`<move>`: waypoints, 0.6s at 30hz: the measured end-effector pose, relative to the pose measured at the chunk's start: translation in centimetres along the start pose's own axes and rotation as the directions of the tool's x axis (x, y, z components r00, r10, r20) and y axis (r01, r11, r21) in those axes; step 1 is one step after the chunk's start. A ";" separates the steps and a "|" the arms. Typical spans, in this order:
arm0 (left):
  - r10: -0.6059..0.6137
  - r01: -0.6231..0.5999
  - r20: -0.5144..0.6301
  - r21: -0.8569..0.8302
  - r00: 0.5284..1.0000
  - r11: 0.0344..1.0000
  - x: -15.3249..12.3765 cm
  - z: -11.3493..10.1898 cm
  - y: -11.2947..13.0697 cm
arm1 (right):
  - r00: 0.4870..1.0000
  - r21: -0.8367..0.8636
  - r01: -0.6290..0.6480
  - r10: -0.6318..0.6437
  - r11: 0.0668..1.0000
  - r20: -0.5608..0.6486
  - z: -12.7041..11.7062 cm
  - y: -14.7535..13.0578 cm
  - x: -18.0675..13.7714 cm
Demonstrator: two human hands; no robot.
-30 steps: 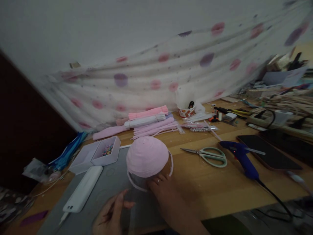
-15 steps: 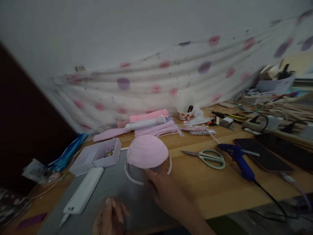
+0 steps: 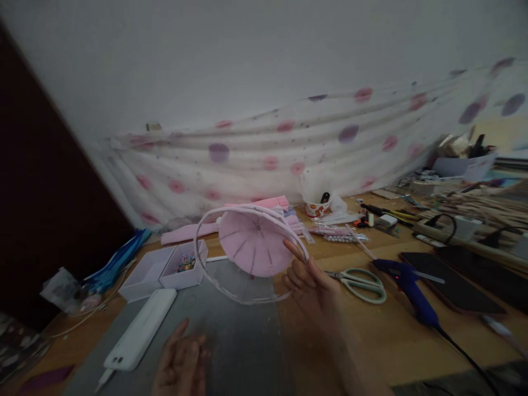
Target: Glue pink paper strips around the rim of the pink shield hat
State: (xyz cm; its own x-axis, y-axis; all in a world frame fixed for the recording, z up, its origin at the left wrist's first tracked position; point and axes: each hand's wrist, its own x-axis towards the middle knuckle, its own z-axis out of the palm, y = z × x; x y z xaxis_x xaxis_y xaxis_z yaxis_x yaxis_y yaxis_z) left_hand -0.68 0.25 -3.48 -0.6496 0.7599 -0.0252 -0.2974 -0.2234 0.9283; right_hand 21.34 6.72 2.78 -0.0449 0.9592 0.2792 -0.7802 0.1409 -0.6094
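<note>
Raised above the grey mat (image 3: pixel 247 341) is a pink dome-shaped piece (image 3: pixel 256 247) joined to a thin pink ring (image 3: pixel 214 283). It is tilted so that its underside shows, with dark ribs spreading from the centre. My right hand (image 3: pixel 311 283) grips the ring at its right side, the index finger reaching onto the dome. Low over the mat, my left hand (image 3: pixel 181 360) is loosely curled with fingers a little apart; nothing shows in it, though it is slightly blurred.
Left lie a white power bank (image 3: pixel 140 330) and a white box (image 3: pixel 146 272) with colourful beads (image 3: pixel 185 262). Green-handled scissors (image 3: pixel 363 284), a blue glue gun (image 3: pixel 412 291) and a dark phone (image 3: pixel 451 286) lie right. Pink strips (image 3: pixel 190 234) and a paper cup (image 3: pixel 317 209) stand behind.
My right hand has lifted the pink dome and ring off the mat and tipped it, turning its underside into view. The left hand stays low, its fingers somewhat more spread.
</note>
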 end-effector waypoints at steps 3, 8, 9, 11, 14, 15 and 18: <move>-0.033 0.038 0.058 -0.092 0.998 0.995 -0.2 0.8 0.4 | 0.997 -0.022 -0.045 0.044 0.999 -0.068 -0.9 0.8 0.0; -0.034 0.084 0.245 -0.196 0.969 0.977 -1.6 2.8 0.8 | 0.993 -0.115 -0.045 0.031 0.992 -0.117 -1.8 1.6 -0.3; -0.039 0.103 0.292 -0.207 0.956 0.973 -2.0 3.2 0.9 | 0.992 -0.136 -0.038 0.020 0.990 -0.128 -1.8 1.5 -0.5; -0.043 0.145 0.387 -0.239 0.921 0.960 -2.7 4.0 1.2 | 0.992 -0.248 -0.022 -0.011 0.969 -0.130 -1.4 0.9 -1.0; 0.002 0.154 0.471 -0.293 0.882 0.944 -3.8 5.2 1.9 | 0.999 -0.599 0.034 -0.052 0.800 -0.013 -0.7 0.2 -1.9; 0.012 0.166 0.496 -0.313 0.868 0.935 -4.0 5.6 2.2 | 0.997 -0.717 0.074 -0.052 0.693 0.052 -0.5 0.3 -2.1; -0.030 0.294 0.590 -0.356 0.807 0.887 -4.7 6.4 2.9 | 0.973 -0.931 0.212 0.025 0.296 0.229 -0.7 1.5 -2.5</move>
State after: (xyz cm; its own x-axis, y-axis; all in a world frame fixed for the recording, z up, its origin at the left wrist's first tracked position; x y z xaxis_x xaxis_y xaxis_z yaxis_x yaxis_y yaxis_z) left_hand 5.99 -0.03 1.71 -0.1022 0.9800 0.1705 -0.7040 -0.1924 0.6837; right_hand 20.69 4.72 0.64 -0.2063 0.8807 0.4264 0.3403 0.4731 -0.8126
